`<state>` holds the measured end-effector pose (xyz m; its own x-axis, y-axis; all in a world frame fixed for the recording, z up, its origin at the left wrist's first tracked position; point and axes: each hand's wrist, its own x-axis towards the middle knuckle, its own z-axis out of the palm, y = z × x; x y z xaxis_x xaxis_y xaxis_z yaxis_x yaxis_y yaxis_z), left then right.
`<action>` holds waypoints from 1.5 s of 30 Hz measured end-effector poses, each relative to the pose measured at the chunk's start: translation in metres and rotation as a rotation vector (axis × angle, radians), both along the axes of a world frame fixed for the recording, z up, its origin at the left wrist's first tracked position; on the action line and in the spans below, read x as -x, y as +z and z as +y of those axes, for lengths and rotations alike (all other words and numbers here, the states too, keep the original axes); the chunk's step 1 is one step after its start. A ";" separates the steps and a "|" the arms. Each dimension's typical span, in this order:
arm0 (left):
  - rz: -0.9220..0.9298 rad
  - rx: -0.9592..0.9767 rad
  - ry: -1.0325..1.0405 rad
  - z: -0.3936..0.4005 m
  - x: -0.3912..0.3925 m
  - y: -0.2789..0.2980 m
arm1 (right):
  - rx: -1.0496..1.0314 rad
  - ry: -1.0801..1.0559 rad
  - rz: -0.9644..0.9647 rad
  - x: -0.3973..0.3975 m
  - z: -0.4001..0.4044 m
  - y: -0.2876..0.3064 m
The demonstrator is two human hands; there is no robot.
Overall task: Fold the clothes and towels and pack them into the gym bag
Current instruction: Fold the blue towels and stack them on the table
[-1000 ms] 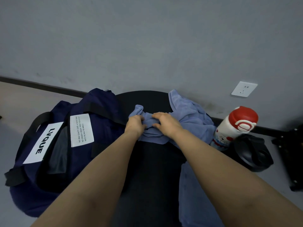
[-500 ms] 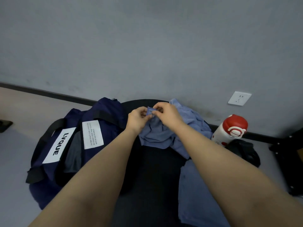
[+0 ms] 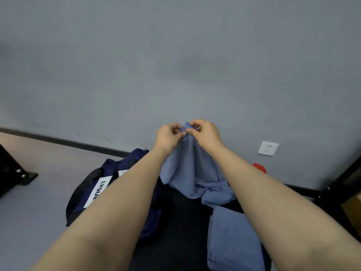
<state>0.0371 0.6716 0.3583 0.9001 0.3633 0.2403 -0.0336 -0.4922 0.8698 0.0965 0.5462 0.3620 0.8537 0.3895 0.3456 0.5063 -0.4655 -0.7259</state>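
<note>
Head view: left hand (image 3: 169,136) and right hand (image 3: 205,134) both pinch one top edge of the blue towel (image 3: 192,173), hanging above the dark seat beside the gym bag (image 3: 109,178); unfurling seems underway, so next spread the corners apart.

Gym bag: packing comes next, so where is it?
The gym bag sits on the floor at lower left of the head view, beside the left forearm, left of the lifted towel.
</note>
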 end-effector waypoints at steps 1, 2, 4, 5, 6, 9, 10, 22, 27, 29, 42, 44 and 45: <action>-0.009 -0.010 0.006 -0.002 0.004 0.011 | -0.018 0.001 -0.015 0.004 -0.001 0.012; -0.014 -0.029 0.017 -0.003 0.008 0.023 | -0.035 -0.001 -0.027 0.008 -0.002 0.024; -0.016 -0.089 0.044 -0.004 0.016 0.045 | -0.061 -0.009 -0.043 0.017 -0.004 0.049; -0.016 -0.116 0.056 -0.003 0.021 0.056 | -0.071 -0.013 -0.050 0.021 -0.005 0.062; -0.011 -0.134 0.067 -0.003 0.026 0.067 | -0.082 -0.015 -0.057 0.026 -0.005 0.074; 0.006 -0.171 0.102 0.001 0.044 0.098 | -0.120 -0.010 -0.089 0.040 -0.005 0.111; 0.001 -0.179 0.115 0.003 0.050 0.108 | -0.130 -0.009 -0.103 0.045 -0.005 0.123; 0.045 -0.314 0.201 0.027 0.123 0.171 | -0.224 -0.035 -0.221 0.103 -0.002 0.208; 0.038 -0.375 0.255 0.040 0.154 0.190 | -0.323 -0.034 -0.228 0.128 -0.007 0.227; 0.029 -0.381 0.278 0.045 0.164 0.198 | -0.329 -0.036 -0.236 0.136 -0.011 0.236; -0.039 -0.446 0.397 0.060 0.230 0.250 | -0.387 -0.034 -0.284 0.178 -0.039 0.275; -0.076 -0.452 0.433 0.061 0.239 0.258 | -0.385 -0.025 -0.293 0.185 -0.043 0.280; -0.107 -0.447 0.454 0.061 0.243 0.262 | -0.393 -0.027 -0.296 0.188 -0.045 0.283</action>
<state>-0.2063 0.7323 0.6201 0.6431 0.5463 0.5367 0.1877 -0.7919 0.5811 -0.0920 0.5017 0.6449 0.7050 0.1597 0.6910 0.7086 -0.2008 -0.6764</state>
